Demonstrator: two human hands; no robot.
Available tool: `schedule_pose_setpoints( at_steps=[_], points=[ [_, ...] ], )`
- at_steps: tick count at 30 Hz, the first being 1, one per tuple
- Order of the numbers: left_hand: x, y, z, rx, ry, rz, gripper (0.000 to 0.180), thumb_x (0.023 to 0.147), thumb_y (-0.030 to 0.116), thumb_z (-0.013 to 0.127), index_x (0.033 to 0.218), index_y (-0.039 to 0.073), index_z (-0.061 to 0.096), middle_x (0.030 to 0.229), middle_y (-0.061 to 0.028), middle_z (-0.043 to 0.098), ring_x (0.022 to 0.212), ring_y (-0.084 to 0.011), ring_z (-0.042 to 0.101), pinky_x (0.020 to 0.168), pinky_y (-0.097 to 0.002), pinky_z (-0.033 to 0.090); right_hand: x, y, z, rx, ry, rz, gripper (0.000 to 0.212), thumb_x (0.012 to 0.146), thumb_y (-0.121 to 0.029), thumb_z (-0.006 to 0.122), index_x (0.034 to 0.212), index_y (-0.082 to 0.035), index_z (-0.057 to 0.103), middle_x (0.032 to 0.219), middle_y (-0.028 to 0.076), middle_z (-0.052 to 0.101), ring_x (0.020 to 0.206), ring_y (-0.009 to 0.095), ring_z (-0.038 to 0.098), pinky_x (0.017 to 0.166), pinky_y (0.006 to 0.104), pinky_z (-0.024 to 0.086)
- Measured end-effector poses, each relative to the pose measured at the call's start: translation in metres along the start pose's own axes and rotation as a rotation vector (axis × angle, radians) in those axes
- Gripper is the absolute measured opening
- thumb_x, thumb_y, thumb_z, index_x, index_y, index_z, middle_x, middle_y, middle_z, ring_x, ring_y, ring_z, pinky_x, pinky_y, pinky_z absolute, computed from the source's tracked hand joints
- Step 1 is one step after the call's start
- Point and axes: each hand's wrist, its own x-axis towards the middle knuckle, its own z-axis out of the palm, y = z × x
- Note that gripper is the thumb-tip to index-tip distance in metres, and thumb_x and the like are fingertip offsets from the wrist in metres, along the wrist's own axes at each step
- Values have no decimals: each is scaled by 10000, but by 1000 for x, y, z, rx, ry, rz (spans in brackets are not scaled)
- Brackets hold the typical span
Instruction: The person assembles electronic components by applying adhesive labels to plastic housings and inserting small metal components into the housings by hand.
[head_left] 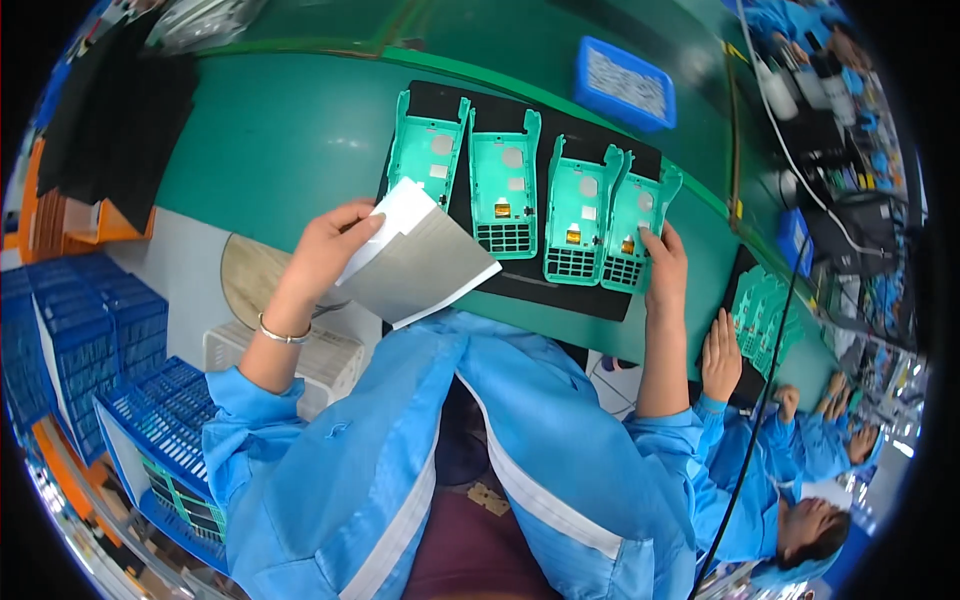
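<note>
My left hand point(338, 240) pinches a sheet of stickers or paper point(425, 265), grey with white edges, by its upper left corner. Its top corner overlaps the lower part of the leftmost teal plastic housing point(402, 150). Several such housings lie in a row, open side up, each with a grid of key openings at the near end; a second housing point(487, 165) and a third housing point(572, 225) stand between. My right hand point(668, 268) is closed at the right edge of the rightmost housing point(622, 215), a fingertip resting inside it.
The housings lie on a black mat point(525, 285) on a green table point(270, 130). A blue bin point(625, 85) of small pale parts stands beyond. Blue crates point(165, 420) are stacked at left. At right, a co-worker's hand point(720, 355) is near more teal housings point(765, 310).
</note>
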Motion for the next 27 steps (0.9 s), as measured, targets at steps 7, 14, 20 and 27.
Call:
schedule_pose_setpoints(
  at_steps=[7, 14, 20, 27],
  points=[
    [-4, 67, 26, 187, -38, 113, 262, 904, 218, 599, 1020, -11, 653, 886, -67, 664, 830, -111, 577, 739, -252, 463, -12, 22, 13, -546, 39, -289, 552, 856, -150, 611, 1346, 31, 430, 1343, 206, 488, 1242, 263, 481, 1040, 344, 367],
    [52, 89, 108, 264, -400, 267, 265, 897, 273, 593, 935, 19, 658, 761, -82, 614, 700, -156, 538, 647, -296, 443, -36, -11, 2, -145, -1, -384, 317, 842, -51, 626, 1157, -24, 608, 1102, 102, 624, 971, 159, 589, 870, 309, 471],
    [64, 81, 160, 318, -478, 268, 242, 880, 265, 607, 872, 31, 669, 676, -84, 587, 622, -178, 507, 606, -311, 434, -42, -34, 17, -618, -299, -833, 144, 780, -61, 664, 919, -23, 669, 922, 116, 659, 839, 282, 633, 739, 359, 522],
    [67, 85, 181, 475, -469, 343, 227, 861, 258, 631, 885, 40, 691, 728, -81, 649, 658, -165, 581, 628, -301, 470, -25, -23, 23, -855, -388, -1103, 59, 740, -75, 634, 792, -49, 631, 773, 70, 609, 737, 255, 608, 664, 364, 498]
  ],
)
